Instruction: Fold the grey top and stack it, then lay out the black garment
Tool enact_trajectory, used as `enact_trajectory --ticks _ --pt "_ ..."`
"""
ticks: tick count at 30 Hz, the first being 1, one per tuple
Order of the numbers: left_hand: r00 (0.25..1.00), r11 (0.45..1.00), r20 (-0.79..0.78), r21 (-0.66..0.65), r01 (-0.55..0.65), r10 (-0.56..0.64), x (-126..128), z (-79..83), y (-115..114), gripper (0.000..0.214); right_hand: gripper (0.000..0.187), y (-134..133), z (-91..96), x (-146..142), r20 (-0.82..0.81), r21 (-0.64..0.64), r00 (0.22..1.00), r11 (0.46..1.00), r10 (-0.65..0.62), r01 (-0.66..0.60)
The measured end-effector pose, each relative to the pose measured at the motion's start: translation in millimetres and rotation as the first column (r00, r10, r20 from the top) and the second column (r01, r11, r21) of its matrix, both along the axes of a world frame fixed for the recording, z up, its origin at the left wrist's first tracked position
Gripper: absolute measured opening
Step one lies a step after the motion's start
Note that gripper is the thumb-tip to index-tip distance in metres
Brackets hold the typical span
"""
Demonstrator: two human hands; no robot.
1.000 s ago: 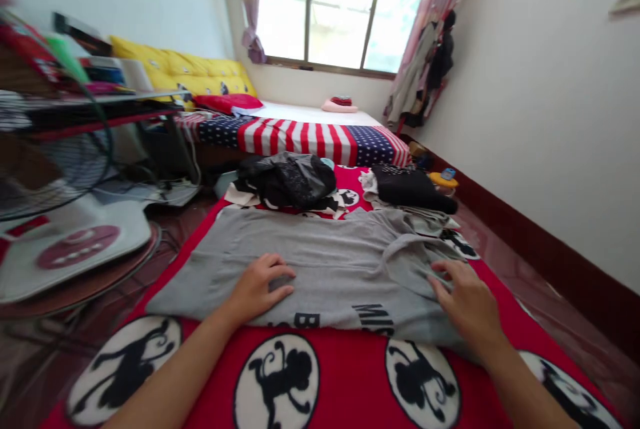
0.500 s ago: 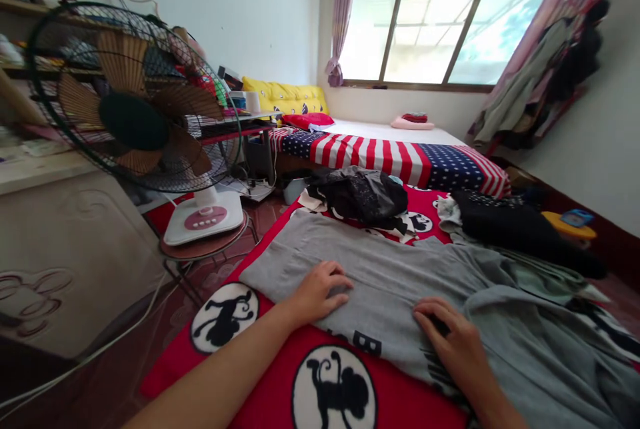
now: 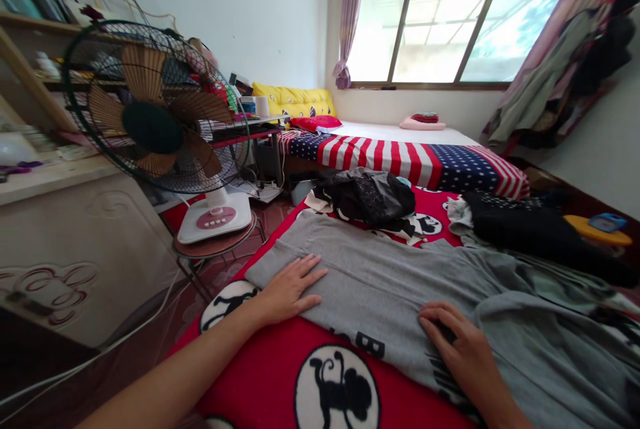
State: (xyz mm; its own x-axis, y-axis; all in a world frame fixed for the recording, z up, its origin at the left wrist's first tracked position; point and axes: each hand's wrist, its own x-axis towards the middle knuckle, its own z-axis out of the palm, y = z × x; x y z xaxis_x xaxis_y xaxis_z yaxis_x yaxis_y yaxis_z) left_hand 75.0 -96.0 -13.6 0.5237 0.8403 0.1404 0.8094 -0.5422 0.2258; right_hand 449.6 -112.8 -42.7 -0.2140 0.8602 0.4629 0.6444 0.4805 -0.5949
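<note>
A long grey garment (image 3: 360,276) lies spread across a red blanket (image 3: 255,376) printed with black figures in white circles. Dark lettering shows along the garment's near edge. My left hand (image 3: 287,289) rests flat on its left part, fingers stretched and apart. Farther right, my right hand (image 3: 457,342) is on the same cloth, its fingers curled and thumb and forefinger tips together at the fabric. To the right the garment bunches into loose folds.
Beyond the garment is a pile of dark clothes (image 3: 370,196); folded black clothing (image 3: 530,229) lies at right. A fan (image 3: 155,126) stands on a stool (image 3: 217,242) at left. Behind is a bed with a stars-and-stripes cover (image 3: 385,157). A yellow stool (image 3: 597,230) is at far right.
My left hand has slid left along the grey garment and its fingers have spread flatter. The right hand stays at about the same spot on the cloth. The view has shifted slightly left.
</note>
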Motion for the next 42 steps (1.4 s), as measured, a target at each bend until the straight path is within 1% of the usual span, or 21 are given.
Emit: enact_trajectory --ticks 3,5,9,12,15,17,18,19,20,22,24,25,27,29,32,36,38,39,40,41,42 --pt "0.99 0.992 -0.052 0.016 -0.128 0.129 -5 -1.8 0 0.064 0.016 -1 0.8 -1 -0.008 -0.007 1.0 1.0 -0.005 0.005" --pt "0.98 0.982 -0.071 0.006 -0.187 0.186 -12 -3.4 3 0.064 0.017 -1 1.1 -1 -0.006 -0.014 1.0 1.0 -0.003 0.002" --pt "0.972 0.975 -0.083 -0.017 -0.22 0.218 -29 -4.5 18 0.065 0.018 -1 2.3 -1 0.002 -0.042 1.0 0.999 -0.005 0.005" --pt "0.967 0.971 -0.127 -0.061 -0.232 0.223 -35 1.4 33 0.061 0.017 0 4.0 -3 -0.008 -0.05 1.0 0.999 -0.009 0.008" --pt "0.928 0.949 -0.228 -0.046 -0.312 0.294 -24 13.9 44 0.056 0.016 0 7.2 -6 -0.014 -0.058 1.0 0.998 -0.006 0.005" --pt "0.893 0.93 -0.275 0.02 -0.367 0.358 -1 23.6 49 0.053 0.015 -2 10.5 -9 -0.019 -0.064 1.0 0.998 -0.011 0.01" --pt "0.894 0.933 -0.272 0.057 -0.354 0.356 16 27.9 50 0.051 0.014 -3 12.4 -10 -0.026 -0.065 1.0 0.998 -0.016 0.014" --pt "0.916 0.948 -0.247 0.085 -0.305 0.317 35 31.3 51 0.049 0.012 -5 14.1 -12 -0.037 -0.064 0.999 0.998 -0.021 0.018" --pt "0.95 0.97 -0.201 0.1 -0.224 0.24 56 33.4 50 0.047 0.012 -6 15.7 -13 -0.052 -0.066 0.998 0.998 -0.027 0.024" --pt "0.997 0.995 -0.065 0.101 -0.022 0.029 101 32.3 45 0.044 0.011 -8 17.7 -15 -0.084 -0.07 0.995 0.997 -0.045 0.039" --pt "0.981 0.985 0.094 0.066 0.162 -0.168 142 23.4 37 0.043 0.012 -8 17.7 -16 -0.127 -0.074 0.99 0.996 -0.067 0.058" --pt "0.958 0.971 0.161 0.044 0.233 -0.237 159 16.4 33 0.044 0.014 -7 17.3 -16 -0.157 -0.072 0.984 0.995 -0.082 0.071" --pt "0.916 0.945 0.24 0.012 0.328 -0.321 185 0.0 28 0.047 0.017 -6 16.0 -15 -0.233 -0.066 0.965 0.992 -0.121 0.109" --pt "0.903 0.931 0.243 0.0 0.366 -0.355 198 -15.7 27 0.049 0.018 -5 15.1 -13 -0.306 -0.082 0.934 0.983 -0.182 0.165" --pt "0.906 0.924 0.187 0.035 0.38 -0.38 200 -30.1 31 0.048 0.016 -6 14.8 -12 -0.37 -0.134 0.886 0.96 -0.278 0.245" --pt "0.909 0.921 0.153 0.092 0.378 -0.388 196 -32.9 33 0.047 0.015 -11 18.3 -5 -0.465 -0.133 0.827 0.948 -0.317 0.288" --pt "0.912 0.923 0.146 0.097 0.373 -0.383 196 -31.2 33 0.046 0.016 -15 23.6 9 -0.495 -0.101 0.789 0.926 -0.365 0.365" --pt "0.913 0.924 0.145 0.097 0.371 -0.381 197 -30.3 32 0.046 0.017 -18 27.4 21 -0.478 -0.087 0.769 0.893 -0.426 0.441" --pt "0.913 0.924 0.145 0.096 0.37 -0.38 197 -29.4 32 0.046 0.018 -20 31.8 37 -0.438 -0.078 0.742 0.843 -0.508 0.532" --pt "0.914 0.925 0.144 0.095 0.369 -0.379 198 -28.6 31 0.046 0.019 -23 36.5 55 -0.39 -0.071 0.703 0.781 -0.594 0.621" --pt "0.915 0.926 0.145 0.097 0.366 -0.376 199 -28.0 30 0.045 0.021 -24 41.1 76 -0.315 -0.066 0.65 0.699 -0.692 0.712"
